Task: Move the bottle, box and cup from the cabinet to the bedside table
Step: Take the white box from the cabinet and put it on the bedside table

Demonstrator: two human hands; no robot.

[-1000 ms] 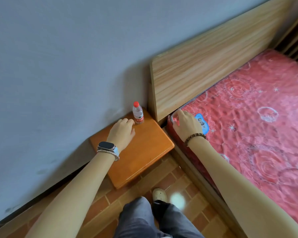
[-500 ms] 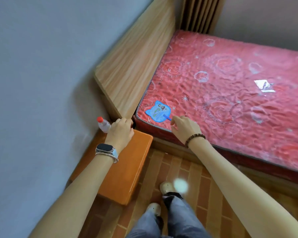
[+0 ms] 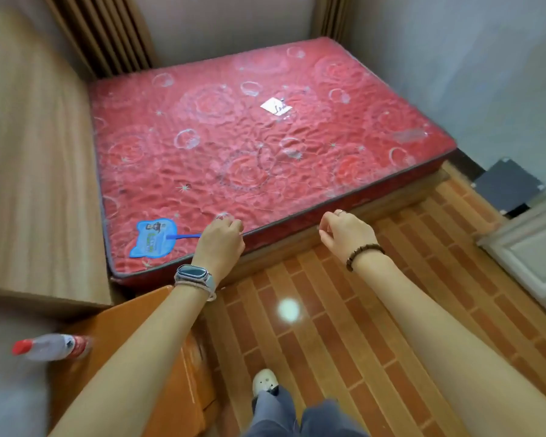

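The clear plastic bottle [image 3: 51, 346] with a red cap and red label stands on the orange wooden bedside table [image 3: 133, 326] at the lower left, blurred by motion. My left hand [image 3: 221, 241], with a watch on the wrist, hangs over the near edge of the bed, its fingers loosely curled and holding nothing. My right hand [image 3: 347, 234], with a bead bracelet, hovers in front of the bed frame, also loosely curled and holding nothing. Both hands are well away from the bottle. No box, cup or cabinet is in view.
A bed with a red patterned mattress [image 3: 265, 137] fills the middle, with a wooden headboard [image 3: 35, 184] on the left. A blue hand fan [image 3: 153, 238] and a white paper [image 3: 276, 106] lie on the mattress. A white panelled door [image 3: 533, 253] and a dark grey board [image 3: 508, 184] are at the right.
My view has swung right, away from the bedside table and across the bed. My left hand has left the bottle and table; my right hand has come off the mattress corner.
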